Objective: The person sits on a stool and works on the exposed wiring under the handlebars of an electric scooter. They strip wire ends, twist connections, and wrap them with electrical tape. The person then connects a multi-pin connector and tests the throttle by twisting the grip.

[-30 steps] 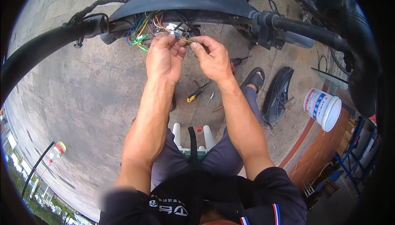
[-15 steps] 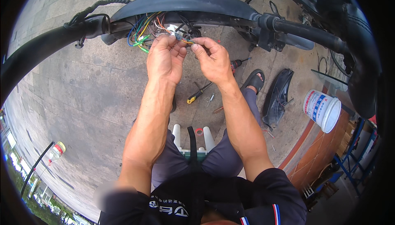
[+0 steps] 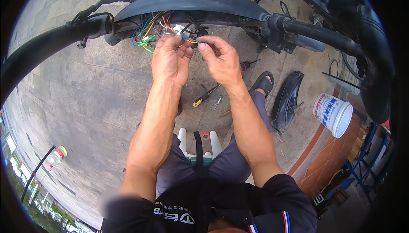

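Just below the dark curved cover (image 3: pixel 191 2) of a vehicle, both hands meet over thin wires. My left hand (image 3: pixel 170 64) is closed in a pinch by a small grey connector (image 3: pixel 184 36). Orange and yellow wires (image 3: pixel 193 41) run from the connector to my right hand (image 3: pixel 223 61), whose thumb and forefinger pinch them. The wire ends inside the right fingertips are hidden. To the left of my hands hangs a bundle of coloured wires (image 3: pixel 150 28), with green sleeved connectors (image 3: pixel 146 42) among them. White and black connectors lie partly hidden behind my fingertips.
Black tubes flank the cover, one on the left (image 3: pixel 51 43). On the ground lie a yellow-black screwdriver (image 3: pixel 199 102), a power drill (image 3: pixel 244 65), a red tape roll (image 3: pixel 205 136) and a black curved plastic part (image 3: pixel 288 101). A white bucket (image 3: pixel 334 114) stands right.
My right fingertips have shifted slightly on the wires, and less of the wires shows between the hands. My left hand keeps its place.
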{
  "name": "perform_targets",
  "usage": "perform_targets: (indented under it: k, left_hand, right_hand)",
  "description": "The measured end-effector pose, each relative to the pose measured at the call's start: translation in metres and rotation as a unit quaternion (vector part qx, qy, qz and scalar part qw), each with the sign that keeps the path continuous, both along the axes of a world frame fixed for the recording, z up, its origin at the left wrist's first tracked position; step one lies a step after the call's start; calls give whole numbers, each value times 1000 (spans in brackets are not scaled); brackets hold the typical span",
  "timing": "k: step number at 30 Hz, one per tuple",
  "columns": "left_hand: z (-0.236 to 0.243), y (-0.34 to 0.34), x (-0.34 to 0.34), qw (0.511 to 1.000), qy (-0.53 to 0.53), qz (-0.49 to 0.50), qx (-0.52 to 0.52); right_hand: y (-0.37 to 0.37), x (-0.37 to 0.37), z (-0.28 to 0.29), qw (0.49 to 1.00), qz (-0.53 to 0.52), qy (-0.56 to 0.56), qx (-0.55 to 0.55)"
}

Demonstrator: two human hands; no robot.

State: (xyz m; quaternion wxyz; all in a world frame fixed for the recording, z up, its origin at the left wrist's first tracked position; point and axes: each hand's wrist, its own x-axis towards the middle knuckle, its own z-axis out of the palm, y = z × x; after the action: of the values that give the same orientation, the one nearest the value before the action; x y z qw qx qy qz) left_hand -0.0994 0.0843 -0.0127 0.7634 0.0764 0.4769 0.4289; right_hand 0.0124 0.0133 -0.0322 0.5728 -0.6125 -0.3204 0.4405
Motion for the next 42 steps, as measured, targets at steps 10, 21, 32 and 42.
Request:
perform_targets:
  k: [10, 21, 32, 42]
  left_hand:
    - [2, 0, 0, 1000, 9, 0, -4]
    - [1, 0, -1, 1000, 7, -1, -5]
    - [0, 1, -3, 1000, 15, 0, -16]
    - [2, 0, -1, 1000, 20, 5, -22]
  right_hand:
    - [1, 2, -2, 1000, 13, -21, -8]
    - [1, 1, -2, 999, 10, -44, -8]
    - [3, 1, -3, 997, -5, -71, -13]
    - [3, 1, -4, 999, -4, -53, -7]
